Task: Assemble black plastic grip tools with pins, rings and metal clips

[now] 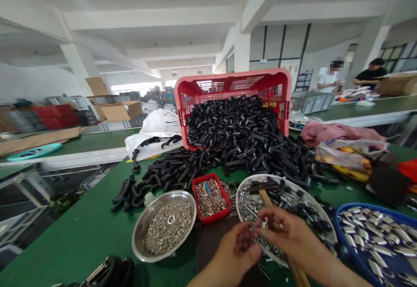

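My right hand (285, 230) is closed, pinching a small shiny metal part (264, 222) between thumb and fingers. Close against it, my left hand (239, 245) has its fingers curled; whatever they hold is hidden. Both hands are over the near side of a white round tray (239, 211) with metal rings, pins and black parts. Across that tray lies a hammer with a wooden handle (265, 198), partly covered by my right hand. A dark flat pad (208, 245) is under my left hand. Left of it stands a red box (197, 204) of small metal pins with a blue-handled tool (207, 187).
A steel bowl (138, 239) of tiny metal pieces stands left. A blue tray (340, 230) of metal pieces is right. Behind, a tipped red crate (233, 78) spills black curved parts (234, 126). A bagged item (352, 154) lies right. Two people work in the background.
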Demonstrator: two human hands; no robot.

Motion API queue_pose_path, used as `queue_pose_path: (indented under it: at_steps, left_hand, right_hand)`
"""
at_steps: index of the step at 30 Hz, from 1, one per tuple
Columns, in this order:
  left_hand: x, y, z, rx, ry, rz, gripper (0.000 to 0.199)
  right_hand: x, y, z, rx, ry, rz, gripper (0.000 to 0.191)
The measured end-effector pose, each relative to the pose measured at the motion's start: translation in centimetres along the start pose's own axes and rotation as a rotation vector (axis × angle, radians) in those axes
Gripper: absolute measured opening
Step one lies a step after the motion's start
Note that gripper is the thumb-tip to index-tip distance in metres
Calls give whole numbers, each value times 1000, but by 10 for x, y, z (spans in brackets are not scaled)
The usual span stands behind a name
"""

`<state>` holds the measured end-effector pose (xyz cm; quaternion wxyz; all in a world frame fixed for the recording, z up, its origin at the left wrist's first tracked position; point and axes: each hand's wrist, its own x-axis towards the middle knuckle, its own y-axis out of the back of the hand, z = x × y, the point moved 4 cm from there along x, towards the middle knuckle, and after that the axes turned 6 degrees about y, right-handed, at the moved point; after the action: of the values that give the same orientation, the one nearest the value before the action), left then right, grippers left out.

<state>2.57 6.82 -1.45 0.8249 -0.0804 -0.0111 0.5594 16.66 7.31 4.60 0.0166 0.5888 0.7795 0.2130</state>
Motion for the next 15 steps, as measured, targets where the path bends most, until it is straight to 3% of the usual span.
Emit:
queue_pose_path:
  at_steps: [3,5,7,8,9,11,12,15]
  left_hand:
    - [-1,-6,-19,-289,52,47,62]
    - [-4,1,-26,-312,119,137,60]
    - [-7,10,-30,-299,185,208,56]
    - [-8,14,-31,-299,208,235,54]
    - [-9,17,-33,-303,222,255,53]
    - [-9,20,-34,-316,219,276,52]
    - [-9,20,-35,-322,210,274,52]
    - [-6,17,-40,-338,178,225,51]
  right_hand:
    - [5,-20,-16,-156,63,-40,19]
    - [12,-26,-15,-267,117,-87,21]
    - [31,-17,-6,-326,179,-190,24]
    - [45,-5,2,-356,186,-232,25]
    - [63,14,12,-434,167,-166,31]
    - [104,69,36,-708,-63,198,35]
    - [125,90,48,-752,-147,269,40]
    - [182,121,81,-779,-286,293,48]
